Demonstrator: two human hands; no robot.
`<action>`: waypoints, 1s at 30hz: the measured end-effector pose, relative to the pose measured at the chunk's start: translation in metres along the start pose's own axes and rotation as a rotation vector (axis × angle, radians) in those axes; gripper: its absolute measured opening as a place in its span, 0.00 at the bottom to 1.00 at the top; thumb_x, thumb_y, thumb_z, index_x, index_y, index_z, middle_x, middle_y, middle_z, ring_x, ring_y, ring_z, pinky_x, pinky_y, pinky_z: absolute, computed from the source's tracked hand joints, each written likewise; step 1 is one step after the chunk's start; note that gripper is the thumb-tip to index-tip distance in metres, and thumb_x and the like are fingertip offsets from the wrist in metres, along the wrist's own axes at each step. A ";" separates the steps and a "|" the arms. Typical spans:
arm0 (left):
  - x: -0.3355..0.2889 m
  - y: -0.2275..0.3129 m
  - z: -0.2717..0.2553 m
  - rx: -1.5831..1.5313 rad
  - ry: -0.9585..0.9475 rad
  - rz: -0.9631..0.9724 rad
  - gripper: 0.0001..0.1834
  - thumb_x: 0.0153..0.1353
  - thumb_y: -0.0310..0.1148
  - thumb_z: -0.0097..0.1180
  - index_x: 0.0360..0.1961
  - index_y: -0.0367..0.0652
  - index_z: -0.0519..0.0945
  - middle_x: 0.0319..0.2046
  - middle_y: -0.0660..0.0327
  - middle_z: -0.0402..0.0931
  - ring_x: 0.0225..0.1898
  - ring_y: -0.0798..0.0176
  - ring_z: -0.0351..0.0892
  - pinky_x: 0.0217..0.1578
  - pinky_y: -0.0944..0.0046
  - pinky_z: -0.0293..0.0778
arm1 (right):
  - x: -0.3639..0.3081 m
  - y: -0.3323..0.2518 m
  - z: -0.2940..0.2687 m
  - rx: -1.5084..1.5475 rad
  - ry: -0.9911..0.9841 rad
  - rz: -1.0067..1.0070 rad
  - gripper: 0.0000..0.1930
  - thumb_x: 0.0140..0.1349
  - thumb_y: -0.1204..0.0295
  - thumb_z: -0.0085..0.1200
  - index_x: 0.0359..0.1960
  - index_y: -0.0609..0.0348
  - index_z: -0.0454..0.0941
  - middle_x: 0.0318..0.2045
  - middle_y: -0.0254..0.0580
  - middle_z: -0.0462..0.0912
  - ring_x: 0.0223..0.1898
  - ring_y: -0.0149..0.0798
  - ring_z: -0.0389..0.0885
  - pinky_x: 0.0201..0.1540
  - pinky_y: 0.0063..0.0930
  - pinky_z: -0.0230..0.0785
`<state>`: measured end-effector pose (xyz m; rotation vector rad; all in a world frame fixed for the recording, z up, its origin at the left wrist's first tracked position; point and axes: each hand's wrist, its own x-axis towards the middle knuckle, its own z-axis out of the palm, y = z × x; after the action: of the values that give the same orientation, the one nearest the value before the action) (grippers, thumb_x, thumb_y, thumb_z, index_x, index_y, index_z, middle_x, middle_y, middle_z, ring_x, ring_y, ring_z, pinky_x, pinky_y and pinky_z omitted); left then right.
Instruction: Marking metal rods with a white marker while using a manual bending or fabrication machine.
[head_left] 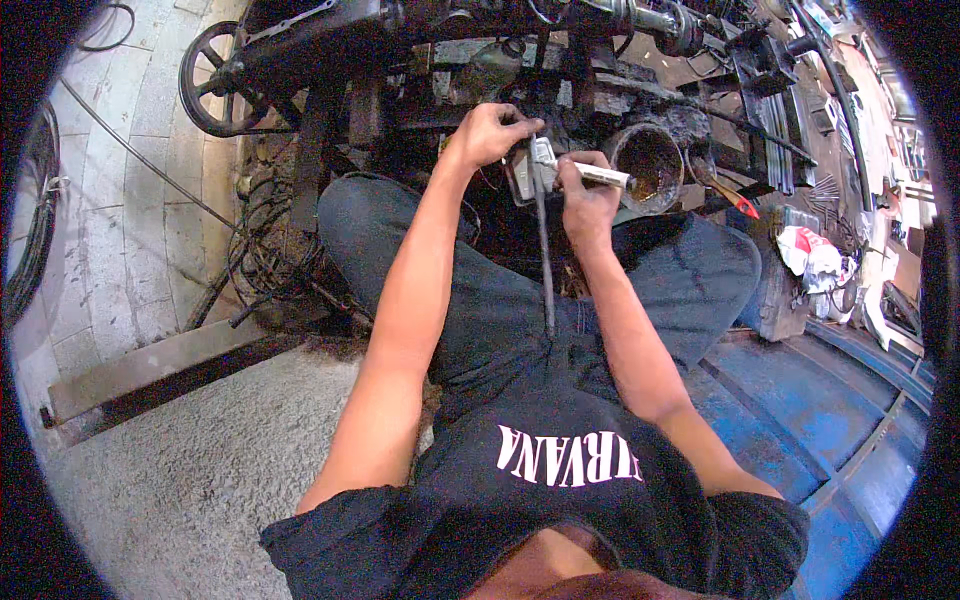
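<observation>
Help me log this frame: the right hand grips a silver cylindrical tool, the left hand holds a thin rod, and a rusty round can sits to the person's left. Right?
Not quite. The head view shows the rusty round can on the person's right, beyond the right hand gripping the silver tool; the left hand holds the thin rod.

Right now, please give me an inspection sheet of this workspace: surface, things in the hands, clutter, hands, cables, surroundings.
Surface: dark, dirty machine frame ahead of the knees; grey rough floor at lower left.
Things in hand: thin metal rod standing upright between the legs; small metal part at its top; pale marker-like tool.
Clutter: rusty round can, red-handled tool, crumpled red and white cloth.
Hands: left hand grips at the rod's top; right hand holds the pale tool against the metal part.
Cables: black cables tangled on the floor; coil at far left.
Surroundings: spoked wheel, blue metal panel.
</observation>
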<state>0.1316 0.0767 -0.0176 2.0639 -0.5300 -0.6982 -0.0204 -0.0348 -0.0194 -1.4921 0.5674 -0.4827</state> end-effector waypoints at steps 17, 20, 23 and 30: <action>0.005 -0.005 0.011 0.076 0.083 0.029 0.25 0.52 0.52 0.64 0.33 0.38 0.84 0.29 0.49 0.83 0.32 0.60 0.82 0.39 0.59 0.75 | 0.000 -0.002 -0.001 -0.040 0.042 -0.032 0.06 0.58 0.72 0.59 0.30 0.60 0.76 0.24 0.32 0.79 0.28 0.26 0.74 0.34 0.24 0.67; 0.005 -0.005 0.010 0.048 0.065 0.003 0.25 0.52 0.53 0.63 0.32 0.38 0.84 0.29 0.49 0.82 0.31 0.60 0.81 0.39 0.59 0.75 | 0.000 0.000 0.003 -0.082 -0.007 -0.029 0.06 0.58 0.72 0.59 0.30 0.60 0.77 0.25 0.33 0.79 0.30 0.27 0.74 0.35 0.24 0.67; 0.005 -0.005 0.009 0.024 0.042 -0.005 0.24 0.52 0.52 0.64 0.32 0.38 0.84 0.29 0.49 0.82 0.31 0.59 0.82 0.39 0.58 0.75 | 0.001 -0.003 0.001 -0.084 0.006 -0.048 0.06 0.58 0.72 0.59 0.30 0.60 0.77 0.25 0.34 0.79 0.29 0.28 0.74 0.34 0.25 0.68; 0.004 0.000 0.012 0.042 0.083 0.004 0.25 0.52 0.53 0.64 0.33 0.38 0.84 0.29 0.48 0.82 0.31 0.56 0.82 0.39 0.57 0.75 | 0.000 -0.009 -0.002 0.044 -0.017 0.055 0.05 0.57 0.73 0.59 0.29 0.59 0.77 0.25 0.34 0.79 0.28 0.26 0.74 0.33 0.25 0.67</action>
<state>0.1268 0.0670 -0.0246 2.1204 -0.5049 -0.6008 -0.0216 -0.0366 -0.0099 -1.4341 0.5796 -0.4363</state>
